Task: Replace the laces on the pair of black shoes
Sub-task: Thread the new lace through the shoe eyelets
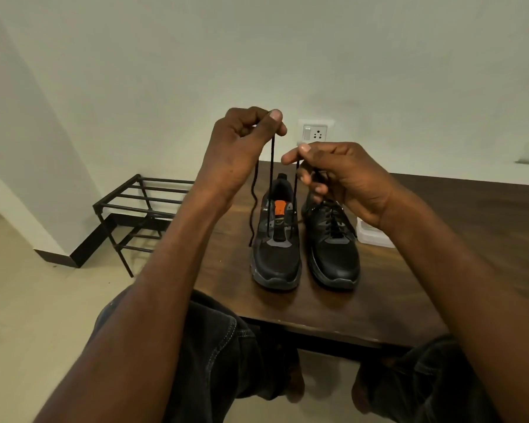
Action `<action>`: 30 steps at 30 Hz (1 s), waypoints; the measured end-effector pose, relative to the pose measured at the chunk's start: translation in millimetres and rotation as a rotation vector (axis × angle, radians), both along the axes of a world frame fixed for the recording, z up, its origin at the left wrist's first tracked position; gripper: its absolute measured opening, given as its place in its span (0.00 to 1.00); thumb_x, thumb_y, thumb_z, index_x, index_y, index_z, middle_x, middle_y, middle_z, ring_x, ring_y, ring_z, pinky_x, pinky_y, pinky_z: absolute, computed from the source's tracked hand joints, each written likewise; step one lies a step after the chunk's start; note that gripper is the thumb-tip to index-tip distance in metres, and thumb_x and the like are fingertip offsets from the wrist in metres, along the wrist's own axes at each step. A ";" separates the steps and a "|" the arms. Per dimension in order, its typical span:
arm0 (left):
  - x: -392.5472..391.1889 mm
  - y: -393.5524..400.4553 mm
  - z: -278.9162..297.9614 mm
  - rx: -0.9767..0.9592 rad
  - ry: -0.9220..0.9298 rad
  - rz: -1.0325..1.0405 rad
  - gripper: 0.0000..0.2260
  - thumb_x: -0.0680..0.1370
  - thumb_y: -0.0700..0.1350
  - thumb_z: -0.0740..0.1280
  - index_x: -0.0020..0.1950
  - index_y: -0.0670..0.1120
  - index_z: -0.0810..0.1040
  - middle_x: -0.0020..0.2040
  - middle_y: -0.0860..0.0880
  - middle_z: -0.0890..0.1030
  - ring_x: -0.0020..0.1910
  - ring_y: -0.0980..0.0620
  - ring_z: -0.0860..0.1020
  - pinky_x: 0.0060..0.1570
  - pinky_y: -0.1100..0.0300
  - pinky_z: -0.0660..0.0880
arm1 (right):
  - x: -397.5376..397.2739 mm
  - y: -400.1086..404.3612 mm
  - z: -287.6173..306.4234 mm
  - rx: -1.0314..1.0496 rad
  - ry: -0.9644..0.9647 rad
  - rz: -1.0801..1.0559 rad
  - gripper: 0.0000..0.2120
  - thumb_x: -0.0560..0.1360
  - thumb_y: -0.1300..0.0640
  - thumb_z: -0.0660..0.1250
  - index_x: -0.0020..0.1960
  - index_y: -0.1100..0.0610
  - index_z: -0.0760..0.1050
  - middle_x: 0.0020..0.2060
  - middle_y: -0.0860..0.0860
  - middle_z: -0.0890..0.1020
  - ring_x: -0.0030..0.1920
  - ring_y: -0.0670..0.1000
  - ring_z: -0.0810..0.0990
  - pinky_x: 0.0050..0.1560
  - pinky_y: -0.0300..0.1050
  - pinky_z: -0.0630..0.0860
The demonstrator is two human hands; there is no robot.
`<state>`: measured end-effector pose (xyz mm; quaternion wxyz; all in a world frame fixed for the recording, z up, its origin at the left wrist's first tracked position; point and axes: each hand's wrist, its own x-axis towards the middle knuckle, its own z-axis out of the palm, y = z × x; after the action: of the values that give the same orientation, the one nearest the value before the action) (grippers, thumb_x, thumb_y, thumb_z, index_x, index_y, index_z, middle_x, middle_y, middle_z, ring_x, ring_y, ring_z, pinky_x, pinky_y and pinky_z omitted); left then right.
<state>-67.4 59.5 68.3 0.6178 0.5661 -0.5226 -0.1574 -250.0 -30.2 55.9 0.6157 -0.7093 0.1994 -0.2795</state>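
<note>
Two black shoes stand side by side on the dark wooden table (440, 239), toes toward me. The left shoe (277, 261) has an orange tongue patch and only a lace running through its lowest eyelets. That black lace (271, 184) rises in two strands from the shoe. My left hand (242, 148) pinches one strand between thumb and fingers, high above the shoe; a loose end dangles down beside it. My right hand (339, 175) pinches the other strand a little lower. The right shoe (333, 248) is fully laced and partly hidden behind my right hand.
A white box (373, 236) lies on the table right of the shoes. A black metal rack (141, 206) stands on the floor at the left. Wall sockets (315, 132) sit behind the table. My knees are under the table's near edge.
</note>
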 end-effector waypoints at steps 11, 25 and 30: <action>20.5 -7.9 -49.9 0.454 -0.413 0.363 0.10 0.80 0.56 0.68 0.52 0.50 0.74 0.43 0.48 0.81 0.39 0.48 0.81 0.44 0.49 0.81 | 28.3 -5.6 -74.4 -0.288 0.498 -0.308 0.15 0.81 0.59 0.69 0.65 0.46 0.81 0.53 0.47 0.84 0.43 0.43 0.81 0.42 0.38 0.78; 1.0 -35.0 -126.7 0.915 -0.454 0.097 0.21 0.72 0.54 0.79 0.52 0.52 0.69 0.48 0.53 0.75 0.49 0.51 0.75 0.49 0.53 0.74 | 38.3 -14.1 -130.8 -0.474 0.824 -0.427 0.06 0.78 0.52 0.74 0.43 0.49 0.80 0.38 0.48 0.84 0.40 0.49 0.85 0.49 0.53 0.83; 6.8 -35.9 -133.8 0.909 -0.407 0.128 0.19 0.71 0.53 0.80 0.45 0.52 0.69 0.43 0.55 0.73 0.48 0.53 0.75 0.47 0.55 0.72 | 33.0 -17.4 -120.9 -0.184 0.796 -0.399 0.04 0.82 0.58 0.67 0.50 0.57 0.79 0.41 0.52 0.87 0.32 0.48 0.87 0.43 0.47 0.84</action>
<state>-60.6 23.5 -65.6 0.2025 0.8282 -0.4753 -0.2173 -217.1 -47.6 -65.0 0.3598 -0.7609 0.5276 -0.1147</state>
